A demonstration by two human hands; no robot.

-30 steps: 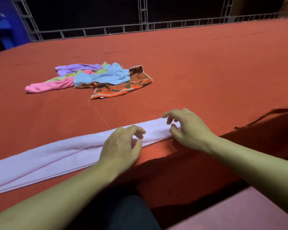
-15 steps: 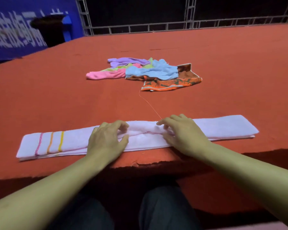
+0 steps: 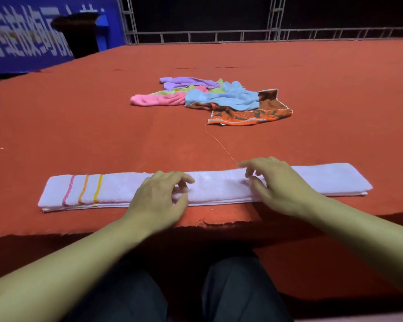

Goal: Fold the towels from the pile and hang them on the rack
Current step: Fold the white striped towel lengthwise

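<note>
Lavender towel (image 3: 219, 185), folded into a long narrow strip, lies along the near edge of the red tabletop (image 3: 79, 126), its left end marked with pink, orange and yellow stripes. Both hands rest on its middle part, a short way apart from each other. The left hand (image 3: 159, 197) lies on the strip with its fingers loosely bent, fingertips touching the cloth, gripping nothing. The right hand (image 3: 276, 184) does likewise just to the right, fingers relaxed and spread over the towel's far edge. Farther back on the tabletop, well apart from the strip, sits the pile of towels (image 3: 209, 98): purple, pink, green, light blue and an orange-brown patterned one. A thin loose thread (image 3: 219, 142) runs from the pile towards the right hand. Behind the tabletop stand a metal truss frame (image 3: 242, 34) and a blue banner (image 3: 21, 38). Dark trouser legs show below.
</note>
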